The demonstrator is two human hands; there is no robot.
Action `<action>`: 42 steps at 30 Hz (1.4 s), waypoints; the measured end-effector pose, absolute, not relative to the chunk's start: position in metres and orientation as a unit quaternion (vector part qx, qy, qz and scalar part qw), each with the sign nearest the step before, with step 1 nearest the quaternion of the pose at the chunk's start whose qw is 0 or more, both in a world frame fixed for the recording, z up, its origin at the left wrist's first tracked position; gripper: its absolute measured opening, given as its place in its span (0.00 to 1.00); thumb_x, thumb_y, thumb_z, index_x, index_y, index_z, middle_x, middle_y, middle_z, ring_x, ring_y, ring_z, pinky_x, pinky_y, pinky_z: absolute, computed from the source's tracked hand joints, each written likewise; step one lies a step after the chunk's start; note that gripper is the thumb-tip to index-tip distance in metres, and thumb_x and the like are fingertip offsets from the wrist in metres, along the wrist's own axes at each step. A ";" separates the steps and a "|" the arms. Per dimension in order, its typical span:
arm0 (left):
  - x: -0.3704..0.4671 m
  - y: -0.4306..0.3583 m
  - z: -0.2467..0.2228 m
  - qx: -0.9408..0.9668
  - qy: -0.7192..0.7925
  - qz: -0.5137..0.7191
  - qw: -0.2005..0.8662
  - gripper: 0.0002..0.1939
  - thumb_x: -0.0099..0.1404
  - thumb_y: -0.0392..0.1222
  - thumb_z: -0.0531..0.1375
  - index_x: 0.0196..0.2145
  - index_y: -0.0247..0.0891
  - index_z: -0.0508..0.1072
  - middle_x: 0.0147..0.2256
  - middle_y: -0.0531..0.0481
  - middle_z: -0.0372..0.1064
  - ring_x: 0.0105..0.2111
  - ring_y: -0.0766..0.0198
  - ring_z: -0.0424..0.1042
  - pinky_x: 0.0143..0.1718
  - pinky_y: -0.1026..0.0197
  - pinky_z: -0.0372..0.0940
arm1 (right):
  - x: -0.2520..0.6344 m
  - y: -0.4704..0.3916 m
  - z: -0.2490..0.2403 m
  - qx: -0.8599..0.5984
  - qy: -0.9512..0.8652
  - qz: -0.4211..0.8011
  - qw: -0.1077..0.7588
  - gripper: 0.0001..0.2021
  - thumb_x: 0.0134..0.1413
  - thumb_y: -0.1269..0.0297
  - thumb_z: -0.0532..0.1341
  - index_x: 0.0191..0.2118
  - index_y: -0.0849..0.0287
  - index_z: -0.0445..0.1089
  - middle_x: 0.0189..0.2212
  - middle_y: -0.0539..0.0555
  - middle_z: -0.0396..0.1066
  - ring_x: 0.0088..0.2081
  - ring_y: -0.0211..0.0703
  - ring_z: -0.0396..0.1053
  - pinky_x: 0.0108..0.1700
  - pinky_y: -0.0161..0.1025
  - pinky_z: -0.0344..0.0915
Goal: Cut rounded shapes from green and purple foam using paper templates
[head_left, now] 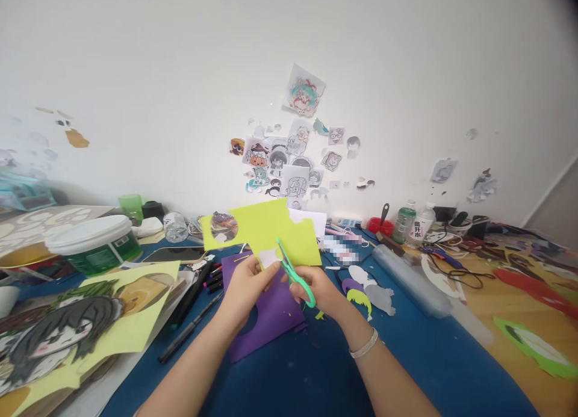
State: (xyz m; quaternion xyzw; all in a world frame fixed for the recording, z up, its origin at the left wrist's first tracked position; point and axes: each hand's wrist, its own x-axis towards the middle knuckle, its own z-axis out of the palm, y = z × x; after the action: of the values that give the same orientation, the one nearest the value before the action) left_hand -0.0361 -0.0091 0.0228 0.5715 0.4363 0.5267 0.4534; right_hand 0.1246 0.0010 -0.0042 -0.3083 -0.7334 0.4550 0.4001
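My left hand [242,286] pinches a bright yellow sheet of paper [262,221] at its lower edge, with a small white paper piece [270,258] against it near the fingertips. The yellow sheet is held up and has a round hole in its left part and a notch at the top right. My right hand [320,289] grips green-handled scissors [309,293], whose blades point up and left at the yellow sheet beside the white piece. Whether the blades are parted is hard to tell. Below both hands, a purple sheet [275,327] with a cut-out lies on the blue mat.
Paper cutouts [379,298] lie right of my hands. Several black pens [194,327] and a yellow drawing sheet [112,336] are at left, with a white-lidded tub [97,239] behind. Bottles [405,224], a clear plastic roll [413,281] and cables stand or lie at right.
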 end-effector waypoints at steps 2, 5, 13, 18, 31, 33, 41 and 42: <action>-0.038 -0.009 0.024 0.582 0.438 0.536 0.426 0.15 0.51 0.48 0.59 0.32 0.35 0.68 0.22 0.56 0.64 0.22 0.68 0.61 0.22 0.68 0.53 | 0.125 0.000 -0.003 -0.308 -0.733 0.467 0.388 0.22 0.46 0.48 0.59 0.36 0.65 0.67 0.18 0.47 0.59 0.21 0.33 0.57 0.23 0.32 0.55; -0.042 -0.007 0.026 0.613 0.461 0.517 0.381 0.16 0.51 0.48 0.58 0.33 0.34 0.70 0.29 0.51 0.69 0.29 0.63 0.65 0.28 0.65 0.58 | 0.126 0.000 -0.002 -0.322 -0.745 0.457 0.364 0.21 0.47 0.50 0.59 0.39 0.65 0.67 0.18 0.47 0.59 0.21 0.34 0.57 0.24 0.32 0.56; -0.049 -0.004 0.027 0.647 0.478 0.457 0.380 0.11 0.50 0.46 0.57 0.24 0.34 0.69 0.19 0.56 0.64 0.20 0.68 0.59 0.21 0.67 0.52 | 0.132 0.000 0.001 -0.345 -0.786 0.420 0.294 0.21 0.46 0.52 0.61 0.42 0.63 0.68 0.19 0.45 0.54 0.22 0.31 0.50 0.22 0.30 0.49; -0.047 -0.003 0.025 0.645 0.484 0.449 0.385 0.11 0.48 0.48 0.57 0.22 0.36 0.66 0.14 0.59 0.55 0.16 0.69 0.54 0.17 0.67 0.47 | 0.133 0.002 0.001 -0.352 -0.788 0.415 0.287 0.21 0.45 0.52 0.61 0.42 0.63 0.68 0.22 0.47 0.58 0.24 0.33 0.53 0.25 0.31 0.54; -0.049 -0.007 0.028 0.643 0.451 0.416 0.459 0.12 0.48 0.48 0.57 0.22 0.36 0.64 0.14 0.61 0.48 0.15 0.72 0.48 0.17 0.68 0.42 | 0.133 0.000 0.001 -0.331 -0.771 0.454 0.300 0.23 0.45 0.48 0.60 0.39 0.65 0.68 0.20 0.47 0.58 0.23 0.34 0.56 0.25 0.32 0.57; -0.048 -0.008 0.029 0.645 0.474 0.424 0.423 0.12 0.48 0.48 0.57 0.21 0.37 0.65 0.14 0.60 0.49 0.15 0.71 0.49 0.17 0.67 0.43 | 0.133 0.000 0.001 -0.336 -0.776 0.443 0.297 0.22 0.44 0.49 0.60 0.38 0.65 0.69 0.20 0.47 0.57 0.22 0.33 0.55 0.25 0.32 0.56; -0.048 -0.007 0.030 0.653 0.500 0.419 0.384 0.12 0.48 0.49 0.57 0.21 0.36 0.65 0.14 0.60 0.48 0.16 0.71 0.47 0.18 0.67 0.42 | 0.133 0.001 -0.002 -0.339 -0.777 0.436 0.301 0.21 0.45 0.49 0.60 0.37 0.64 0.68 0.19 0.45 0.52 0.22 0.32 0.50 0.23 0.31 0.51; -0.048 -0.007 0.030 0.652 0.500 0.423 0.383 0.12 0.48 0.49 0.57 0.21 0.36 0.66 0.14 0.60 0.48 0.16 0.71 0.47 0.18 0.67 0.42 | 0.133 0.002 -0.003 -0.339 -0.778 0.435 0.302 0.21 0.45 0.49 0.60 0.37 0.64 0.68 0.18 0.45 0.52 0.22 0.32 0.50 0.23 0.31 0.50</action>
State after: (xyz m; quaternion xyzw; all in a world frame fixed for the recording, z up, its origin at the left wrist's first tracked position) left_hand -0.0482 -0.0075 0.0301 0.6516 0.4997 0.4228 0.3833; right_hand 0.1328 0.0017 -0.0025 -0.3389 -0.7776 0.4349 0.3023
